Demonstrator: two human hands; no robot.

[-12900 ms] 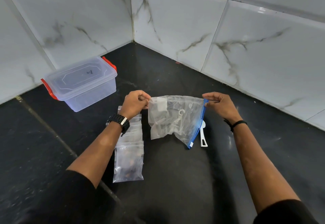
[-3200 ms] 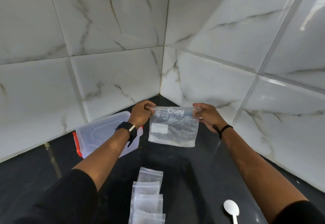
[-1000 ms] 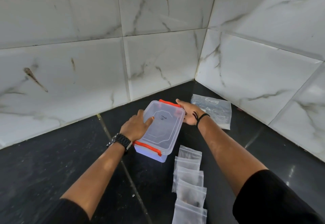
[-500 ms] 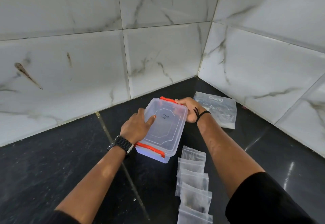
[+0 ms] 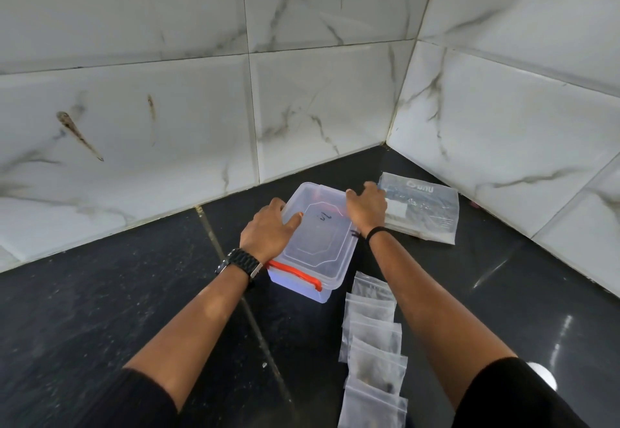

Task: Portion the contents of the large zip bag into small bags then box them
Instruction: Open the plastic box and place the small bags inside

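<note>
A clear plastic box (image 5: 318, 239) with red latches stands on the black counter, its lid on. My left hand (image 5: 268, 233) grips its left edge, thumb lying on the lid. My right hand (image 5: 367, 209) grips the lid's far right corner, fingers curled over the rim. The large zip bag (image 5: 426, 212) lies flat and looks nearly empty behind my right hand, close to the wall. Several small filled bags (image 5: 374, 343) lie overlapping in a row in front of the box, under my right forearm.
White marble-look tiled walls meet in a corner just behind the box and large bag. A white spoon (image 5: 543, 374) shows partly beside my right sleeve at the lower right. A seam in the black counter (image 5: 231, 273) runs under my left forearm.
Since the large bag was held up, it has been laid by the wall and both hands have gone to the box. In the last half second my right hand shifted along the lid's far right corner.
</note>
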